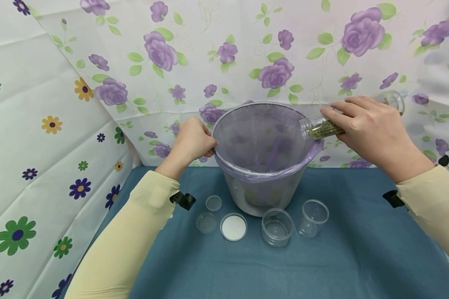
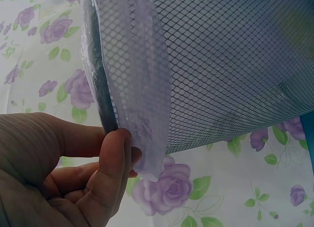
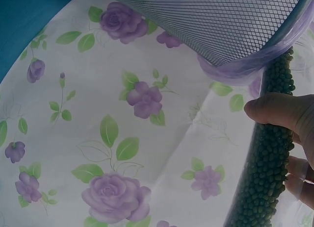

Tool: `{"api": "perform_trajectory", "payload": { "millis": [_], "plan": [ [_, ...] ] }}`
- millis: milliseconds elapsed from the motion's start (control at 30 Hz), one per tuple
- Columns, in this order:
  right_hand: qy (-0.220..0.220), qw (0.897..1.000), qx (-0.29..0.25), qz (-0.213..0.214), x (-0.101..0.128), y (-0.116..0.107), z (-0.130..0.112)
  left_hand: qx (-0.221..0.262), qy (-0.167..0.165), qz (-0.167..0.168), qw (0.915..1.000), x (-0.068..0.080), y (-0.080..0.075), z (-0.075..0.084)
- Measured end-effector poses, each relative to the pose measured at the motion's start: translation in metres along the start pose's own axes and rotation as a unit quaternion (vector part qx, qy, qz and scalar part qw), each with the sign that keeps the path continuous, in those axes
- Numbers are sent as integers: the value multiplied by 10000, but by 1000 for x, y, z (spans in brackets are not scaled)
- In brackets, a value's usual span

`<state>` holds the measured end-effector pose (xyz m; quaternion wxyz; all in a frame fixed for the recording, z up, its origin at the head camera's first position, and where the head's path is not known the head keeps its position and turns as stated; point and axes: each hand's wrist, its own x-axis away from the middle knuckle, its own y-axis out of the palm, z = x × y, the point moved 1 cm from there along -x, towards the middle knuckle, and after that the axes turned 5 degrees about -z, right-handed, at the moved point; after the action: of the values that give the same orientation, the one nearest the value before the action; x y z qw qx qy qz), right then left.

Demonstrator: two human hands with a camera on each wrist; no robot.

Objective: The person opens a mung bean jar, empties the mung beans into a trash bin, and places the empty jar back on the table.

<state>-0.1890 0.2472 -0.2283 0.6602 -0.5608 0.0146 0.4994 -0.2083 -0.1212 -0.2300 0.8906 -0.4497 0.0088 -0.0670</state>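
A mesh waste bin (image 1: 243, 191) stands on the table, lined with a thin purple plastic bag (image 1: 260, 176) folded over its rim. My left hand (image 1: 196, 139) pinches the rim and the bag's edge at the left side; the left wrist view shows thumb and fingers (image 2: 115, 153) meeting there. On the other side, my right hand (image 1: 370, 124) grips a clear jar (image 1: 396, 101) of green beans (image 1: 326, 128), tilted with its mouth over the bin's right rim. Packed beans (image 3: 270, 153) show along the jar wall in the right wrist view.
In front of the bin sit two clear containers, a wide one (image 1: 277, 236) and a taller one (image 1: 312, 218). Left of these lie a white-filled round lid or dish (image 1: 233, 227) and two small clear discs (image 1: 213, 203). A flowered sheet (image 1: 228, 25) hangs close behind the bin.
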Motion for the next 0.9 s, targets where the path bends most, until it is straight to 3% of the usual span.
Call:
{"api": "perform_trajectory", "payload": {
  "millis": [900],
  "plan": [
    [-20,9999,-18,113,-1,2,-1,8,61,71,10000,-2,2,-1]
  ]
}}
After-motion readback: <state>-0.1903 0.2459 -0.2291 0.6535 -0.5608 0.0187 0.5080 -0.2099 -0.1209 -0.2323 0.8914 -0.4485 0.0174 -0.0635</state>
